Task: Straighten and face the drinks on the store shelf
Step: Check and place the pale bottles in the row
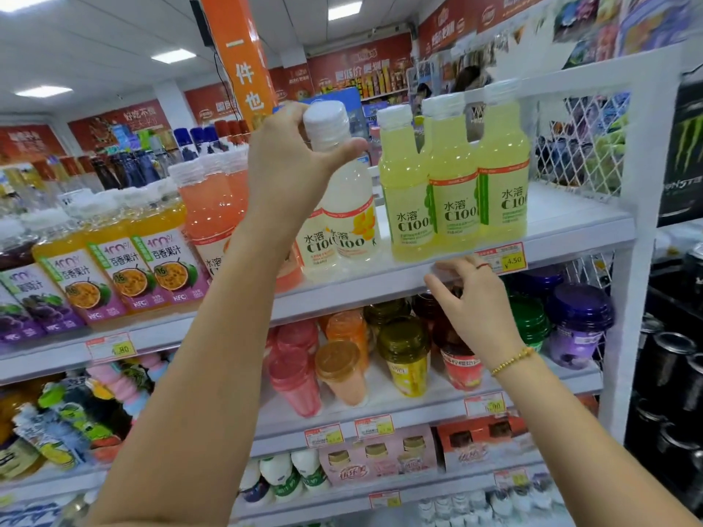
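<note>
My left hand (295,161) grips the neck of a pale clear C100 bottle (352,218) with a white cap, standing tilted on the top shelf (380,283). A second pale C100 bottle (315,245) stands just left of it, partly hidden by my wrist. To the right, three yellow-green C100 bottles (452,184) stand in a row with labels facing out. Pink-orange C100 bottles (209,211) stand to the left. My right hand (475,310) rests with curled fingers on the shelf's front edge, beside the 4.50 price tag (502,258).
Passion-fruit and grape juice bottles (125,264) fill the shelf's left part. Cup drinks with coloured lids (403,355) stand on the shelf below. A white mesh end panel (586,146) closes the shelf at right; beyond it are black Monster cans (681,154).
</note>
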Motion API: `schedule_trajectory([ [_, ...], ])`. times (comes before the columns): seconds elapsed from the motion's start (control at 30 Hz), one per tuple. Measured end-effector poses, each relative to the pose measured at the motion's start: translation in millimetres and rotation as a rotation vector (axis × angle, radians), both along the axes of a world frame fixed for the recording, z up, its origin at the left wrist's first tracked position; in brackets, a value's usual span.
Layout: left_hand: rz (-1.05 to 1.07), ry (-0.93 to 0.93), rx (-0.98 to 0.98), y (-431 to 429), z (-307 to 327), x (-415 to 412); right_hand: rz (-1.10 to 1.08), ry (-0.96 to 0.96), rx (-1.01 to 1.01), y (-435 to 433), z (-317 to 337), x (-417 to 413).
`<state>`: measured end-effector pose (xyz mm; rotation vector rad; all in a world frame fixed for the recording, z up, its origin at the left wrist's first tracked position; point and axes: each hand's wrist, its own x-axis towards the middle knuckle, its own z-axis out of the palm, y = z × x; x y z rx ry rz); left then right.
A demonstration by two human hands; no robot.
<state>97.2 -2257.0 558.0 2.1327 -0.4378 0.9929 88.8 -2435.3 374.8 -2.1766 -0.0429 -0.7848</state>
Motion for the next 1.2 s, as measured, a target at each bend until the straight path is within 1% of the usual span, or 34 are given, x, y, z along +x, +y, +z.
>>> schedule_trajectory([
  [0.17,0.03,-0.002,0.018,-2,1,27,-0.002,-0.007,-0.04,0,-3,1],
  [0.7,0.129,0.016,0.064,-23,7,74,0.0,-0.038,-0.047,-4,-1,13],
  [0.9,0.186,0.11,0.113,-23,0,83,0.01,-0.041,-0.039,-6,-1,14],
  [1.0,0.215,0.16,0.109,-19,2,88,0.012,-0.045,-0.036,-7,-1,15],
  [1.13,0.268,0.235,0.166,-22,11,84,0.009,-0.052,-0.04,-7,0,16],
  [1.2,0.28,0.244,0.184,-26,13,79,0.014,-0.059,-0.034,-7,-1,16],
])
